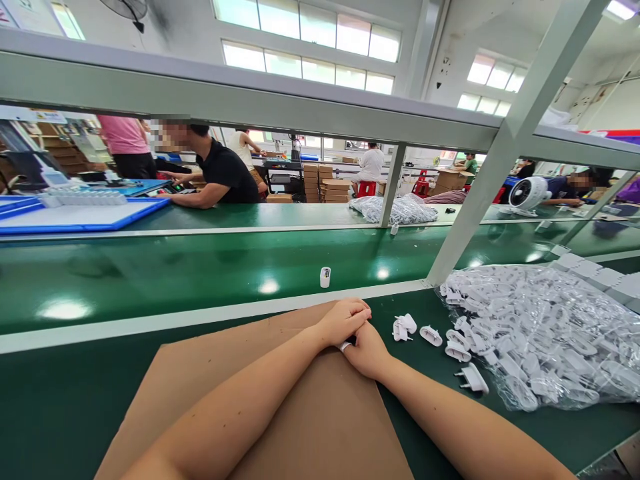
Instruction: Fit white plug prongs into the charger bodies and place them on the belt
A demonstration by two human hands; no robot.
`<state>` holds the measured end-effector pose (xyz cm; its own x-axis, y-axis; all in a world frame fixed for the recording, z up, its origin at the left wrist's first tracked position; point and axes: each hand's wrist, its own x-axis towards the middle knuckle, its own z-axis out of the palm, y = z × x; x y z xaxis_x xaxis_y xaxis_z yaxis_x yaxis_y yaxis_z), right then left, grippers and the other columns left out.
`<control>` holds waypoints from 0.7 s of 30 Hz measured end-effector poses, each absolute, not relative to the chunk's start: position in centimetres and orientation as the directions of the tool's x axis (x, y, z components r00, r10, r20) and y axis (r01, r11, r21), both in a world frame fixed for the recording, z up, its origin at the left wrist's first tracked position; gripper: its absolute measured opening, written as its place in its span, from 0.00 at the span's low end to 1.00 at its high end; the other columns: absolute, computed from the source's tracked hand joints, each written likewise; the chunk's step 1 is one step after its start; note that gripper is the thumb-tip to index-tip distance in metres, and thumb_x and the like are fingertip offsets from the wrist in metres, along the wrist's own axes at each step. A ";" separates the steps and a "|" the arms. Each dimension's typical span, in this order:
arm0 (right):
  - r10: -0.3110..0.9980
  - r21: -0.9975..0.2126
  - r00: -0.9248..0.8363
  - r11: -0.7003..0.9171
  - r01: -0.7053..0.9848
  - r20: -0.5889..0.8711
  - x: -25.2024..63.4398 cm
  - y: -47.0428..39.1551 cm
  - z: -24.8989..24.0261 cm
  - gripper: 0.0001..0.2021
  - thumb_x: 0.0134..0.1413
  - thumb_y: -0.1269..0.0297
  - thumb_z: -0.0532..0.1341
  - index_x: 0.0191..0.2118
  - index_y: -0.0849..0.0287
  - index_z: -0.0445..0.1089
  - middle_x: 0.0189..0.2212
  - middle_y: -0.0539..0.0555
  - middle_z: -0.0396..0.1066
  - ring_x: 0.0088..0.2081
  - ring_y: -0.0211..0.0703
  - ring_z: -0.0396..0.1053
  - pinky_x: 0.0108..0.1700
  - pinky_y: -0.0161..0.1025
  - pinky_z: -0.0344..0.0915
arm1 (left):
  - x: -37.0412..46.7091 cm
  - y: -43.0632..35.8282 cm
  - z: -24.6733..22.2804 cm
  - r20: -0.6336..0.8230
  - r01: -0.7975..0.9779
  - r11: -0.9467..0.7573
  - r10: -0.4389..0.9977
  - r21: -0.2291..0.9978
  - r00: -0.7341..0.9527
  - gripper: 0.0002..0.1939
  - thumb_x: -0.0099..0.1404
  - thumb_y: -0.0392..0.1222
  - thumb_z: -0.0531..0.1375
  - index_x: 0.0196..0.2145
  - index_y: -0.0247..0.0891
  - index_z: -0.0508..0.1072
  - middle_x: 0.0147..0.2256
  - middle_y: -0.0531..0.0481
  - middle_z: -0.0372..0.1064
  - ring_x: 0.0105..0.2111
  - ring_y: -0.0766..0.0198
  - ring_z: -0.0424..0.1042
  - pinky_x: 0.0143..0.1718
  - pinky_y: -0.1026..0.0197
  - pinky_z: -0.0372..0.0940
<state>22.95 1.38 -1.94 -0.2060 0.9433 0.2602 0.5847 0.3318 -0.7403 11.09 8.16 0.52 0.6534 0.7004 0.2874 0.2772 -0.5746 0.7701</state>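
Observation:
My left hand [345, 321] and my right hand [369, 352] are pressed together above a flat sheet of brown cardboard [210, 373]. The left fingers lie over the right hand, and both hands are closed. Only a sliver of a small white plastic piece [344, 346] shows beneath them; the rest is hidden. Just right of my right hand lie loose white plug parts with two pins, such as a pair in a small pile [403, 327] and a single plug part [473, 379]. A white charger housing [325, 277] stands upright on the green conveyor belt [165, 273] beyond my hands.
A large clear bag of white plug parts [545, 327] covers the right of the bench. A slanted metal post [480, 193] rises by the belt, beneath a long shelf [250, 100]. Across the belt are a blue-rimmed tray [100, 223], another bag [400, 210] and people.

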 end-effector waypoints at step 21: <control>0.946 -0.763 -0.203 0.324 0.560 0.253 22.8 1.2 -1.5 0.17 0.45 0.79 0.60 0.43 0.62 0.75 0.43 0.60 0.79 0.46 0.55 0.75 0.47 0.47 0.72 | 11.1 8.3 0.3 0.280 0.277 -0.572 0.697 0.772 0.660 0.21 0.71 0.50 0.51 0.33 0.38 0.80 0.48 0.42 0.78 0.51 0.51 0.74 0.57 0.51 0.65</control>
<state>22.80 1.22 -1.50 -0.2029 0.9460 0.2527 0.5599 0.3238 -0.7626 11.14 8.32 0.33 0.6602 0.6971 0.2796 0.2772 -0.5722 0.7719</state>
